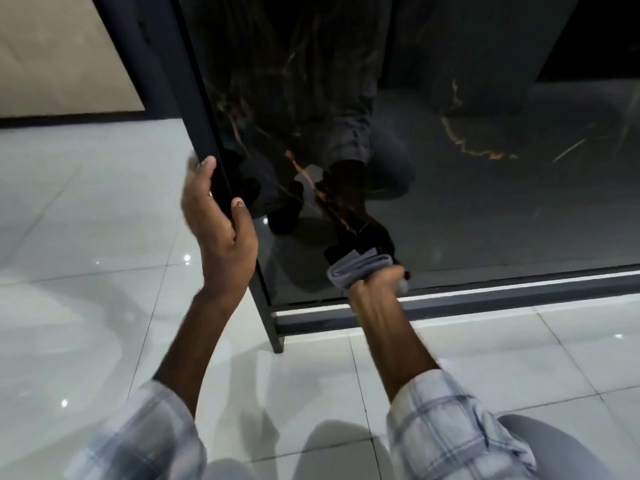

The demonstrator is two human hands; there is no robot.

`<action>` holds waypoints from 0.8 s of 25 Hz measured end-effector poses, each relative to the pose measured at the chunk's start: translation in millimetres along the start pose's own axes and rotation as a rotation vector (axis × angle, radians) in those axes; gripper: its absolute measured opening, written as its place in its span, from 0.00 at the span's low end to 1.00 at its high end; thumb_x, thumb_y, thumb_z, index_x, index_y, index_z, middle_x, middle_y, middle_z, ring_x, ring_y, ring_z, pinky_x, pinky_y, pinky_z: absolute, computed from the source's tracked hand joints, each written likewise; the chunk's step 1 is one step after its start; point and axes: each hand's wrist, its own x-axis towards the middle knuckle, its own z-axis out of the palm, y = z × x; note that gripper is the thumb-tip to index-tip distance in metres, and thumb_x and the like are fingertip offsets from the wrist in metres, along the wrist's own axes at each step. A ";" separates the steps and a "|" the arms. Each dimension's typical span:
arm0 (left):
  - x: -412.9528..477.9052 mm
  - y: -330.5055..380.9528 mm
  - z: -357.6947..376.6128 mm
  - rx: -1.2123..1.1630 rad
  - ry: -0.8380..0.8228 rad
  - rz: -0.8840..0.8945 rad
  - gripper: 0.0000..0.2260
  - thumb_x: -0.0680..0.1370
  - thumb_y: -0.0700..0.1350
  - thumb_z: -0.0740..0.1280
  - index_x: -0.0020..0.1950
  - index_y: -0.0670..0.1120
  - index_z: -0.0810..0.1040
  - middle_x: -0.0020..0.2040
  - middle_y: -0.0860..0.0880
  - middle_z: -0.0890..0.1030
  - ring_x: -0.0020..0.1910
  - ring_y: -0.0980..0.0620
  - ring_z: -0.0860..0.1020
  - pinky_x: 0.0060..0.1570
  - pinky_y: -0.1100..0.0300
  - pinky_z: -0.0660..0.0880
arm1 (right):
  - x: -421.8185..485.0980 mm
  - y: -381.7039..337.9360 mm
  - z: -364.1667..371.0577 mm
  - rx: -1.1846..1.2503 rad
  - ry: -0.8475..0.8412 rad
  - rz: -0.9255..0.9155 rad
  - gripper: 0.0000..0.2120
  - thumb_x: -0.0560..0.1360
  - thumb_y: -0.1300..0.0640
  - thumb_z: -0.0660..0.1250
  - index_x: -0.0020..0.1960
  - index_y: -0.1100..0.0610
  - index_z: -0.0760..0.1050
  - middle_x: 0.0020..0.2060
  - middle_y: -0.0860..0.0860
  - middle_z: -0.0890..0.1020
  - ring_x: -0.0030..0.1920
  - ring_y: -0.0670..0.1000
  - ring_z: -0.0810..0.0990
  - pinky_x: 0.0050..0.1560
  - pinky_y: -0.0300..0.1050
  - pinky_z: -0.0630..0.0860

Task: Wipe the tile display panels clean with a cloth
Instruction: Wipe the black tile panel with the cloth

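A glossy black tile display panel [467, 202] with pale orange veins stands upright in a dark metal frame. My left hand [221, 233] grips the panel's left edge, thumb on the front face and fingers curled behind the frame. My right hand [377, 278] holds a bunched grey cloth [356, 268] and presses it against the panel's lower part, near the bottom rail. The polished surface mirrors my arms and legs.
The panel's frame stands on a dark floor rail [485, 299] with a white strip. Shiny white floor tiles [86, 254] spread to the left and in front. A beige panel [62, 53] stands at the back left. My knees show at the bottom.
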 end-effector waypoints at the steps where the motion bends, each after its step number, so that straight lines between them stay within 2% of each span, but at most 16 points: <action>1: 8.8 9.8 2.8 -0.003 0.037 0.017 0.24 0.81 0.35 0.62 0.77 0.38 0.64 0.80 0.32 0.59 0.82 0.48 0.57 0.80 0.52 0.54 | 3.8 -21.5 4.5 0.056 0.131 -0.004 0.50 0.65 0.19 0.67 0.80 0.40 0.59 0.74 0.51 0.72 0.68 0.58 0.77 0.58 0.65 0.80; 2: 26.2 28.7 1.5 0.015 0.090 0.116 0.23 0.81 0.35 0.63 0.76 0.36 0.66 0.79 0.27 0.58 0.81 0.40 0.57 0.80 0.47 0.55 | -3.0 -40.7 12.8 0.052 0.257 -0.072 0.43 0.74 0.24 0.64 0.82 0.40 0.56 0.78 0.52 0.68 0.73 0.62 0.73 0.64 0.65 0.76; 3: 47.3 49.2 2.5 0.033 0.120 0.231 0.22 0.81 0.35 0.63 0.75 0.34 0.67 0.77 0.24 0.59 0.79 0.33 0.58 0.79 0.42 0.57 | -14.1 -60.4 25.0 -0.081 0.372 -0.209 0.36 0.82 0.34 0.60 0.84 0.44 0.52 0.81 0.52 0.61 0.77 0.63 0.66 0.71 0.66 0.69; 4: 70.7 68.4 1.6 0.070 0.122 0.374 0.22 0.81 0.36 0.64 0.75 0.34 0.68 0.75 0.22 0.60 0.78 0.30 0.60 0.78 0.39 0.58 | -34.9 -75.2 37.9 -0.258 0.435 -0.437 0.34 0.84 0.41 0.58 0.85 0.49 0.49 0.83 0.53 0.55 0.79 0.63 0.61 0.75 0.65 0.63; 6: 106.7 91.3 6.8 0.184 0.083 0.559 0.22 0.82 0.41 0.65 0.76 0.38 0.68 0.75 0.23 0.62 0.78 0.32 0.62 0.76 0.39 0.59 | -91.1 -87.6 62.8 -0.536 0.360 -0.958 0.37 0.80 0.45 0.57 0.85 0.54 0.49 0.84 0.58 0.51 0.79 0.63 0.55 0.74 0.65 0.58; 8: 116.8 95.4 14.8 0.344 0.053 0.587 0.23 0.82 0.46 0.64 0.78 0.43 0.68 0.78 0.29 0.63 0.79 0.37 0.61 0.75 0.40 0.59 | -104.7 -68.3 75.1 -0.899 0.198 -1.356 0.42 0.75 0.45 0.60 0.84 0.53 0.50 0.83 0.58 0.49 0.77 0.66 0.55 0.68 0.67 0.61; 10: 115.0 88.2 20.6 0.502 0.041 0.551 0.25 0.82 0.50 0.63 0.79 0.48 0.68 0.81 0.35 0.62 0.80 0.38 0.59 0.75 0.37 0.59 | -90.4 -43.5 70.1 -1.240 -0.042 -1.723 0.41 0.72 0.48 0.65 0.83 0.48 0.55 0.83 0.54 0.50 0.77 0.67 0.56 0.63 0.63 0.63; 12: 113.1 82.2 25.7 0.577 0.037 0.563 0.25 0.83 0.50 0.62 0.81 0.49 0.66 0.81 0.35 0.62 0.81 0.34 0.59 0.76 0.35 0.56 | -75.4 -46.8 59.1 -1.348 -0.195 -2.079 0.38 0.73 0.53 0.66 0.82 0.43 0.62 0.83 0.48 0.55 0.78 0.63 0.58 0.61 0.61 0.62; 14: 113.1 79.2 30.9 0.557 0.067 0.587 0.25 0.84 0.50 0.61 0.82 0.48 0.65 0.81 0.34 0.62 0.80 0.31 0.59 0.76 0.33 0.56 | -64.4 -75.8 47.6 -1.308 -0.340 -2.213 0.33 0.76 0.54 0.66 0.80 0.40 0.65 0.82 0.45 0.59 0.77 0.58 0.60 0.62 0.62 0.64; 16: 112.0 75.7 35.1 0.536 0.087 0.590 0.25 0.85 0.50 0.60 0.82 0.47 0.64 0.81 0.34 0.62 0.80 0.30 0.59 0.75 0.31 0.56 | -55.9 -120.9 35.6 -1.225 -0.375 -2.189 0.29 0.77 0.55 0.66 0.77 0.41 0.71 0.80 0.46 0.65 0.75 0.57 0.63 0.64 0.64 0.66; 18: 109.8 72.3 38.3 0.556 0.102 0.587 0.25 0.85 0.50 0.59 0.83 0.48 0.62 0.81 0.34 0.61 0.80 0.30 0.59 0.76 0.31 0.56 | -47.3 -167.4 21.5 -1.012 -0.219 -2.087 0.29 0.75 0.56 0.70 0.75 0.45 0.73 0.78 0.52 0.68 0.75 0.60 0.64 0.73 0.59 0.60; 20: 109.7 71.9 40.5 0.559 0.102 0.573 0.26 0.84 0.50 0.59 0.83 0.48 0.62 0.81 0.34 0.61 0.80 0.31 0.58 0.76 0.32 0.54 | -26.3 -208.3 7.9 -0.701 0.100 -1.757 0.32 0.76 0.52 0.73 0.78 0.50 0.68 0.80 0.58 0.64 0.77 0.61 0.65 0.76 0.49 0.55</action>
